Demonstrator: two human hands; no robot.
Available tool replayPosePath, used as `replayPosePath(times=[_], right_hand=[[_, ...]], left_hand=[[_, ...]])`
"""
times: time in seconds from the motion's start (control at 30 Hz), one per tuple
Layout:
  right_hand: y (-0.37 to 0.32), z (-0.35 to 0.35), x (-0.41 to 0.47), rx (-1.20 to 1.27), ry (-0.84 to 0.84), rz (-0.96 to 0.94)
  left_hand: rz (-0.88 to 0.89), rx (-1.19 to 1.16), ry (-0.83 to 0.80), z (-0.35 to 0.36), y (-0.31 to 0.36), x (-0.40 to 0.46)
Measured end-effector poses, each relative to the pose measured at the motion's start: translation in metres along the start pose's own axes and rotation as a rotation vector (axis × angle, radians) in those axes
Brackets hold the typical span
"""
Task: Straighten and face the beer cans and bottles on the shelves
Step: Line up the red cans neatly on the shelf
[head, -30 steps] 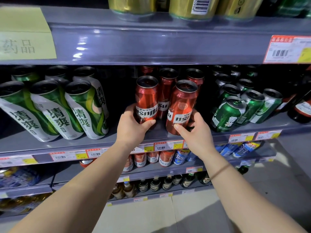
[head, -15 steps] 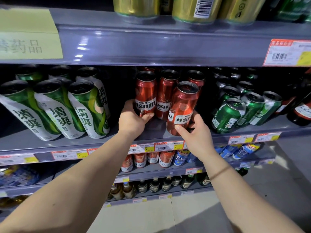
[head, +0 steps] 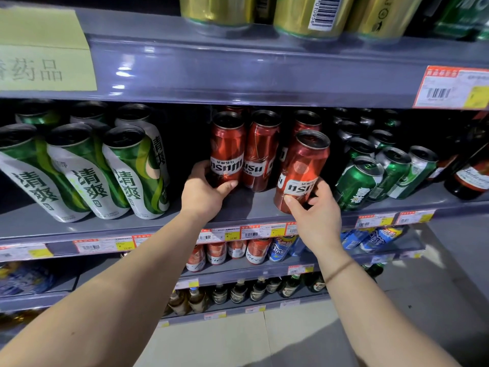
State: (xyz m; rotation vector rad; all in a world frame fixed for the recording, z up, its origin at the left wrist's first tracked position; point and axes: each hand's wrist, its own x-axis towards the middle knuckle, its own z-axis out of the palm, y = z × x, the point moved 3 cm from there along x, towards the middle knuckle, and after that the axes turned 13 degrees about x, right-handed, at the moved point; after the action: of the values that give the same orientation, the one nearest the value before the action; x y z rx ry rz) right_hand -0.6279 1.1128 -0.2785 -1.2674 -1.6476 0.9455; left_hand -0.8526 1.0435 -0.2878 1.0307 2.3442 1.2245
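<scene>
Both hands are working the middle shelf (head: 238, 207) right now. The left hand (head: 205, 190) is wrapping around the base of a tall red can (head: 227, 149), thumb curling across the front under its white label band, and that can is standing upright with the label facing out. The right hand (head: 315, 210) is gripping a second red can (head: 301, 170) low down, thumb pressing the front and fingers curling around the right side; this one is sitting nearer the shelf's front edge and tilting to the right in this wide view. Between the two held cans a third red can (head: 260, 152) is standing just beside the left one, its label turned partly away. To the left, green and white cans (head: 132, 170) are lining up in rows; to the right, short green cans (head: 357, 181) are crowding together. Gold cans (head: 304, 14) are sitting on the shelf above, and price tags (head: 230, 233) are running along the shelf edge.
</scene>
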Motion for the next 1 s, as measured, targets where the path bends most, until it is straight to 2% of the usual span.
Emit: replayPosePath(times=[1.0], right_hand=[[-0.0025,-0.005,-0.0008,0.048,-0.117,-0.004]], left_hand=[[0.04,0.144,-0.033,-0.0001,-0.0015,-0.0051]])
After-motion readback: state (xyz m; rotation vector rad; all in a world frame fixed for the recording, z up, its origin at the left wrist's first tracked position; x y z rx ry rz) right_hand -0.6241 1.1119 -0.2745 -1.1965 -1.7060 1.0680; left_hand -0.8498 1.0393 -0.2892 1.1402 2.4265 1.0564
